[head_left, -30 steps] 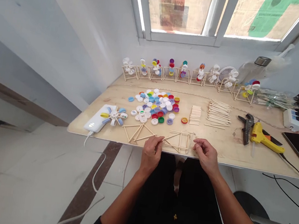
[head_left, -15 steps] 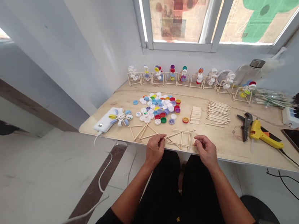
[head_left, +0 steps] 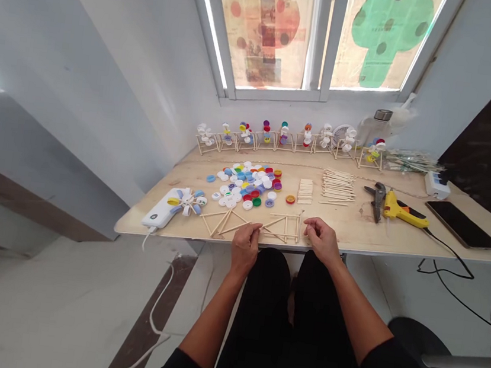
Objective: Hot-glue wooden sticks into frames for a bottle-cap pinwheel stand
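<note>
Looks like a stick frame (head_left: 285,228) is being lined up by the desk (head_left: 368,239) edge, left hand (head_left: 245,247) and right hand (head_left: 323,240) held apart at its ends, grips can't be told, steady placement probably needed next.

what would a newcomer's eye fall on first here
Probably the heap of colourful bottle caps mid-table, with the row of small cap wheels along the back behind it. The bright yellow glue gun also stands out at the right. At the front edge, a stick frame lies between the left hand and the right hand.
</note>
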{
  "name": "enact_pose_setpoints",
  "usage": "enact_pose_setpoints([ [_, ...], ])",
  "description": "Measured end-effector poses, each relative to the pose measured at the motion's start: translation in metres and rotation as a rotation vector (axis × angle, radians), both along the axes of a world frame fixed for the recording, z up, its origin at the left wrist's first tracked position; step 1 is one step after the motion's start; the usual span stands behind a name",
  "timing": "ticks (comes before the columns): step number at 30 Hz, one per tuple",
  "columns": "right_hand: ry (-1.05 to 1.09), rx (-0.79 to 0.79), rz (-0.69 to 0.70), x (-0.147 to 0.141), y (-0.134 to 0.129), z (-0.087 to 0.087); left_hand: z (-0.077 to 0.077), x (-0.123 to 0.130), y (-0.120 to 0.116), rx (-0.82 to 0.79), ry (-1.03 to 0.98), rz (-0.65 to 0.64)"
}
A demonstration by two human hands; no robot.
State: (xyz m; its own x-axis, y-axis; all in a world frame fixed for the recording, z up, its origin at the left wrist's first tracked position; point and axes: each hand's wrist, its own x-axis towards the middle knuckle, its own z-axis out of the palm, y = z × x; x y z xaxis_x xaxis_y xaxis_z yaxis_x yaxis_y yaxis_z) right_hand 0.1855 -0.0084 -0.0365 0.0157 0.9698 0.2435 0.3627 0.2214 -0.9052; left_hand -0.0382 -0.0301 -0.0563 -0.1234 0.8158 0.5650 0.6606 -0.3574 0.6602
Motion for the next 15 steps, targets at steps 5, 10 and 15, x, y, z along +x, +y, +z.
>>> enact_pose_setpoints([
  [5, -0.011, 0.008, 0.011, 0.0013, 0.0001, -0.0012, -0.0011, 0.0017, 0.0002, -0.003, -0.036, 0.022],
  [10, -0.026, 0.013, 0.020, 0.0029, -0.0006, -0.0009, 0.0004, 0.0032, -0.0007, -0.019, -0.057, 0.036],
  [15, -0.038, 0.035, 0.023, 0.0033, -0.0016, 0.0007, 0.0026, 0.0036, -0.0003, -0.016, -0.072, 0.047],
])
